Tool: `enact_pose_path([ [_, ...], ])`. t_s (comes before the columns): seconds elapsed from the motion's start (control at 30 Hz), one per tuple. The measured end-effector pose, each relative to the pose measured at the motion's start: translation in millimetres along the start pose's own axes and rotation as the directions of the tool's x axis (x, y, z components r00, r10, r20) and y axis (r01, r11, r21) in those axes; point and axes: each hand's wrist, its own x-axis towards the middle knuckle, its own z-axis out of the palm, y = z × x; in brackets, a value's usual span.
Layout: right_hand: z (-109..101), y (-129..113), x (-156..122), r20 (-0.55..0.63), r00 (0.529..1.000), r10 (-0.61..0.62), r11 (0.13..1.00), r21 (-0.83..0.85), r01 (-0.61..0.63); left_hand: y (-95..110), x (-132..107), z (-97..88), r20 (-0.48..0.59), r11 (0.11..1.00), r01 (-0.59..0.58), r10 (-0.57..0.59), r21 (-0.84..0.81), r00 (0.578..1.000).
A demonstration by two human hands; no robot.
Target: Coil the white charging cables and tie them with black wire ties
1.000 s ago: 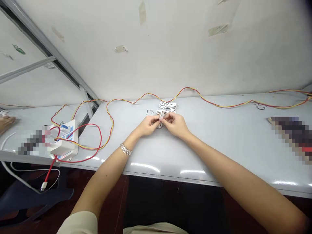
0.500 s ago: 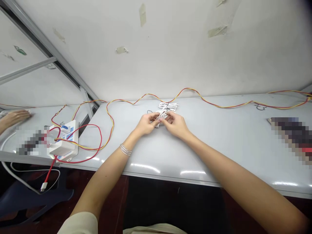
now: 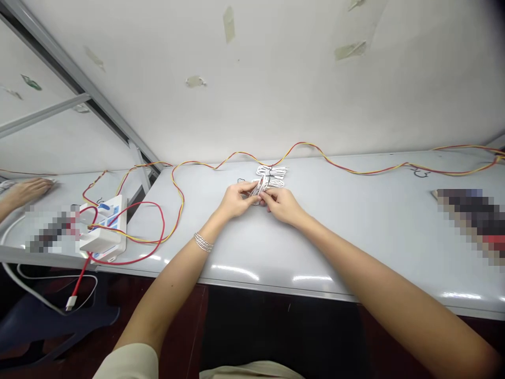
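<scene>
Between my hands is a coiled white cable [image 3: 258, 191], partly covered by my fingers. My left hand [image 3: 236, 200] grips its left side, thumb and fingers closed around it. On the other side, my right hand [image 3: 282, 204] pinches the coil with thumb and index finger. Just beyond my fingers lies a bundled white cable [image 3: 271, 172] with a dark tie around its middle. Another white cable bundle [image 3: 275, 182] sits directly in front of it, close to my right fingers.
A red and yellow wire [image 3: 347, 169] snakes along the back of the grey table [image 3: 355, 226]. To the left stands a white power strip [image 3: 118, 231] with plugs and a looped red cable [image 3: 163, 226]. Another person's hand [image 3: 29, 192] rests at far left. Black twist ties [image 3: 421, 173] lie back right.
My right hand has shifted slightly down, uncovering more of the second bundle behind it. The coil in my hands has turned a little. The other person's hand has moved slightly right.
</scene>
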Motion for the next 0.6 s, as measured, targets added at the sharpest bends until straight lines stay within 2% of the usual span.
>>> enact_pose_path([
  [0.17,0.0,0.7,0.6,0.02,0.999,-0.047,0.998,-0.04,0.047,-1.7,0.3,-0.7,-0.091,0.998,-0.002,0.007,0.056,0.996],
  [0.3,-0.4,2.2,-0.6,-0.026,0.999,-0.043,0.999,-0.035,0.042,0.7,-0.7,-1.8,-0.051,0.999,-0.032,0.034,0.04,0.998],
  [0.5,-4.7,-2.0,-2.1,-0.082,0.994,0.077,0.997,0.038,-0.074,2.2,-1.7,-1.4,-0.01,0.994,-0.107,0.108,0.035,0.994],
  [0.6,-5.9,-3.8,-2.0,-0.104,0.99,0.1,0.993,0.067,-0.093,0.6,-1.7,-1.2,0.002,0.992,-0.117,0.117,0.044,0.993],
])
